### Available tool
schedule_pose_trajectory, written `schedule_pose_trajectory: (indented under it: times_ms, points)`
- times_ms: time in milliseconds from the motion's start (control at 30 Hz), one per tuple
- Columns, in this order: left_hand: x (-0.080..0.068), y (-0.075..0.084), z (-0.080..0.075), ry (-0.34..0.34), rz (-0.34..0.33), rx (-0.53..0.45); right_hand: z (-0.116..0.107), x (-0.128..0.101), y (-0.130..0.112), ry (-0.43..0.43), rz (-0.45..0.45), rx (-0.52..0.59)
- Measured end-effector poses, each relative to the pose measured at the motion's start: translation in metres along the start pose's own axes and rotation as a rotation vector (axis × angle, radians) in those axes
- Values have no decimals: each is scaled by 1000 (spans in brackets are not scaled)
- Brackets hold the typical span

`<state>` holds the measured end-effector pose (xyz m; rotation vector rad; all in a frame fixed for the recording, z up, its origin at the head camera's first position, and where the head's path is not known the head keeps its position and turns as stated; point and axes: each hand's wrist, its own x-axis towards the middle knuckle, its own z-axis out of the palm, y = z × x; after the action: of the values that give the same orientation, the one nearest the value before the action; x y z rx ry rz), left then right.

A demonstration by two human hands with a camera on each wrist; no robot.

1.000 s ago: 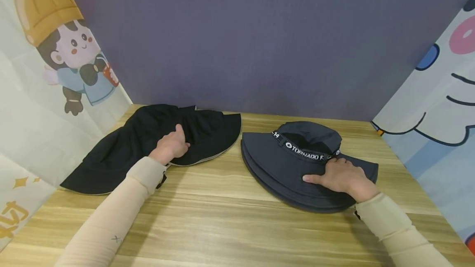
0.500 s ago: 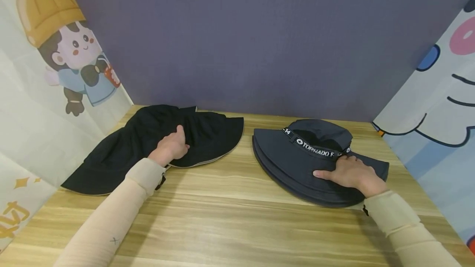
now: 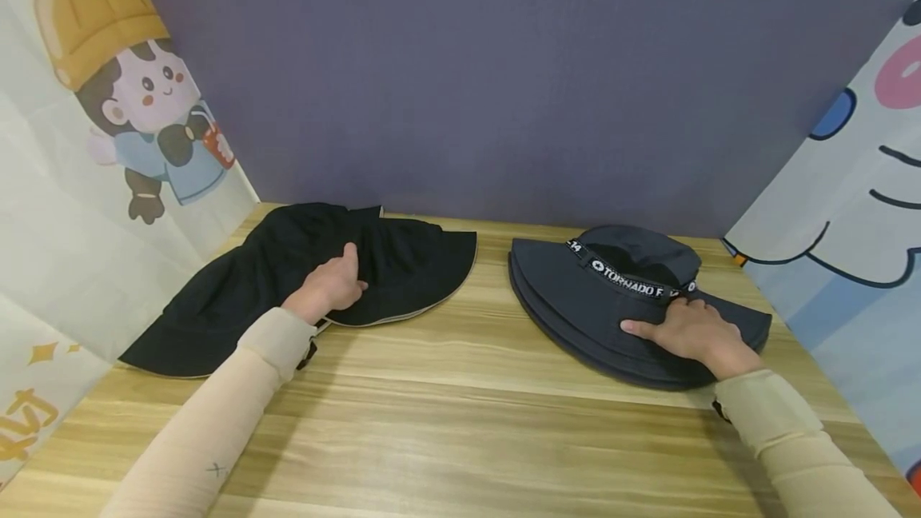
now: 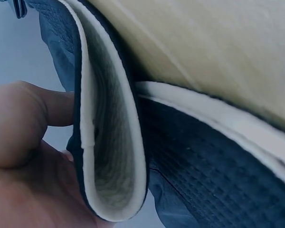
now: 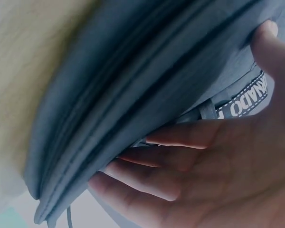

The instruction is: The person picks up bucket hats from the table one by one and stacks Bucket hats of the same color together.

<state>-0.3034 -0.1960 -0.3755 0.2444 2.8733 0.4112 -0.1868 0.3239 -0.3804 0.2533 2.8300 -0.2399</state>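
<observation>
At the left of the head view lies a spread of black bucket hats with pale lining at the brim edges. My left hand is on the black hats, fingers bent into the cloth and their tips partly hidden. In the left wrist view its thumb touches a brim folded into a U. At the right sits a stack of dark grey bucket hats, brims layered, a lettered band round the top one. My right hand presses on its brim beside the crown, thumb spread and fingers fairly straight.
Both hat groups lie on a wood-grain table near its back edge. A purple-grey panel rises behind. White printed sheets line the left side and the right side. Bare wood shows between the two groups.
My right hand has moved right and slightly away from me, and the dark grey hats have slid along with it. The left hand and the black hats have stayed nearly still.
</observation>
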Motion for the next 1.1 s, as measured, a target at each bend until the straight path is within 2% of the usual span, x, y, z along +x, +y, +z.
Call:
schedule_pose_trajectory:
  times_ms: [600,1100]
  points:
    - [1,1,3,32,45,11,-1,13,11,59,-14,43]
    - [6,7,8,36,77,23,0,31,18,119,-12,34]
